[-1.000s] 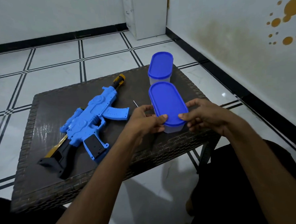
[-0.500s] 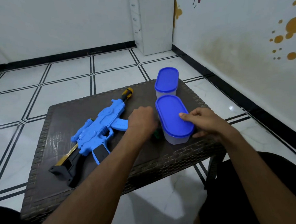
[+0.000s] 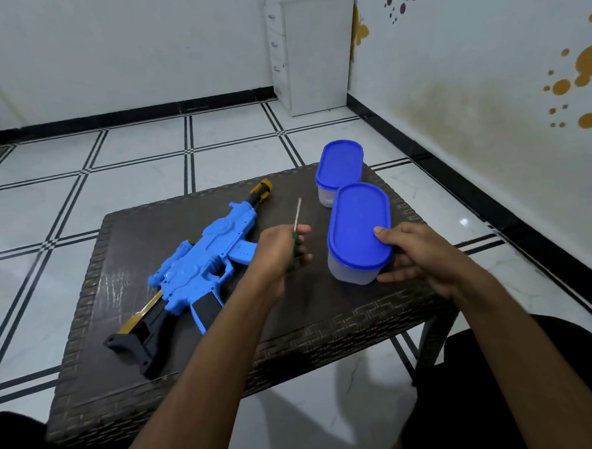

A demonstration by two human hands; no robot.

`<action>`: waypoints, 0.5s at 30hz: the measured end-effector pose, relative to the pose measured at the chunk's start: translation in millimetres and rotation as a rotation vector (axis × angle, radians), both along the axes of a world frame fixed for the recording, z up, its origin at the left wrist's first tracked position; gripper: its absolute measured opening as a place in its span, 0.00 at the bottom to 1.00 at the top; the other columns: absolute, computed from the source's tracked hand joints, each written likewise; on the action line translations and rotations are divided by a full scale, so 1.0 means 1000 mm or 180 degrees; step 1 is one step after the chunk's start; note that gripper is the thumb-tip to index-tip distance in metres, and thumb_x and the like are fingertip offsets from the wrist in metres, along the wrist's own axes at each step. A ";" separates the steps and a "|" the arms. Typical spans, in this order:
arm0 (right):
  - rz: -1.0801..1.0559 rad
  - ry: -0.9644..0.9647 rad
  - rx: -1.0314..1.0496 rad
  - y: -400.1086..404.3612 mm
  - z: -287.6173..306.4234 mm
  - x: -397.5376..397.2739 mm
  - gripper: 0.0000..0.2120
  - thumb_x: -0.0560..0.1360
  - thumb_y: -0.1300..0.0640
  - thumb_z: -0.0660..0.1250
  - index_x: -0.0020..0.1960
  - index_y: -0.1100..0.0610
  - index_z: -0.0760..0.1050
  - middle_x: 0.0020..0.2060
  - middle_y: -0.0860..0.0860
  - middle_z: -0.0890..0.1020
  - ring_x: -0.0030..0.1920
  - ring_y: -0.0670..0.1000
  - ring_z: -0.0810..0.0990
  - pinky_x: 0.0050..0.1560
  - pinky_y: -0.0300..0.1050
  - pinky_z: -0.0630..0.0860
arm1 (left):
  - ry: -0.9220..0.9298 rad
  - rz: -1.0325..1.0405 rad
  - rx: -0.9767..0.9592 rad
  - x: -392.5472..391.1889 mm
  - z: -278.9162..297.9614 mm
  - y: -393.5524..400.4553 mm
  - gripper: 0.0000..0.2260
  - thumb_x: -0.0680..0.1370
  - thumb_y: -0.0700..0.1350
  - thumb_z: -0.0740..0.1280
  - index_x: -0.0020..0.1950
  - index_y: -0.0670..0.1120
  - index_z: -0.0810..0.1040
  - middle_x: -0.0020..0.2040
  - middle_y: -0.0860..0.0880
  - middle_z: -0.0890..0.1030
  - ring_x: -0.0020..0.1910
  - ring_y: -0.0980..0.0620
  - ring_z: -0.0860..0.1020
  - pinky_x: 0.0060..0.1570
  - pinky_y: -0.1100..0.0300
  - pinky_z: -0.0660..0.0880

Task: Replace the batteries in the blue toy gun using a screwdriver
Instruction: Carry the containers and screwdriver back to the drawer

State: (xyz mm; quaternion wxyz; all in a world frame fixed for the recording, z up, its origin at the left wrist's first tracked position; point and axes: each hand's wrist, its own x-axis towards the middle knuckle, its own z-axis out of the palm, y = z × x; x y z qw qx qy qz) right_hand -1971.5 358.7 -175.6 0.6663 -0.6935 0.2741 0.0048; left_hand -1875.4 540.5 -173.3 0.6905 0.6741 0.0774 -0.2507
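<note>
Blue toy gun [image 3: 205, 263]: flat on its side on the left half of the dark woven table [image 3: 144, 232], muzzle toward the far edge, black stock toward the near left corner, untouched by either hand.

Head view, the only one. Screwdriver [image 3: 296, 229] up off the table in the left hand [image 3: 279, 254], green handle wrapped in curled fingers, thin metal shaft sticking out past the knuckles toward the far side. Left hand closed, gripping the screwdriver and nothing else, just right of the gun's magazine but apart from it.

Right hand [image 3: 423, 255] half open, cupped round the near blue-lidded container [image 3: 358, 231]: thumb resting on the lid's right edge, fingers against the clear wall below. Holding lightly, not lifting as far as can be told. Second blue-lidded container [image 3: 339, 169] just behind, near the far right corner, lid on.

Step in hand, by judgement: tool picked up, screw not yet approached. Best to free the right hand from the container and steady the gun's body with it. Then find the battery cover; not visible on the upward face, so probably a matter of turning the gun over. Seat the tip square in the screw head before turning, pressing straight down to avoid slipping.
</note>
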 end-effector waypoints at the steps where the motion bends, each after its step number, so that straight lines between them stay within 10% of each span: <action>1: 0.0010 -0.0037 0.0025 0.003 0.002 0.001 0.11 0.78 0.52 0.68 0.47 0.60 0.72 0.52 0.61 0.83 0.50 0.61 0.85 0.40 0.53 0.84 | 0.0221 0.0239 -0.0349 -0.001 0.002 0.003 0.12 0.81 0.38 0.54 0.46 0.42 0.76 0.35 0.48 0.72 0.33 0.53 0.71 0.32 0.61 0.75; 8: 0.0338 -0.0260 0.0070 0.027 0.018 0.013 0.11 0.78 0.53 0.68 0.49 0.60 0.73 0.46 0.57 0.84 0.42 0.54 0.86 0.38 0.50 0.83 | 0.0750 0.0532 -0.0926 0.002 0.009 0.027 0.18 0.81 0.61 0.54 0.52 0.46 0.67 0.48 0.43 0.80 0.39 0.49 0.78 0.28 0.61 0.72; 12: 0.0460 -0.0336 0.0047 0.039 0.025 0.019 0.10 0.78 0.53 0.68 0.48 0.60 0.74 0.46 0.56 0.85 0.43 0.53 0.86 0.39 0.50 0.83 | 0.0622 0.0351 -0.0741 0.005 0.010 0.046 0.24 0.81 0.59 0.58 0.72 0.48 0.62 0.47 0.43 0.82 0.30 0.54 0.74 0.21 0.66 0.65; 15: 0.0518 -0.0385 0.0029 0.046 0.030 0.021 0.10 0.78 0.53 0.68 0.48 0.60 0.74 0.47 0.57 0.85 0.43 0.53 0.86 0.39 0.50 0.83 | 0.0556 0.0289 -0.0560 0.005 0.014 0.058 0.25 0.78 0.63 0.61 0.69 0.51 0.64 0.49 0.41 0.82 0.35 0.51 0.77 0.25 0.63 0.67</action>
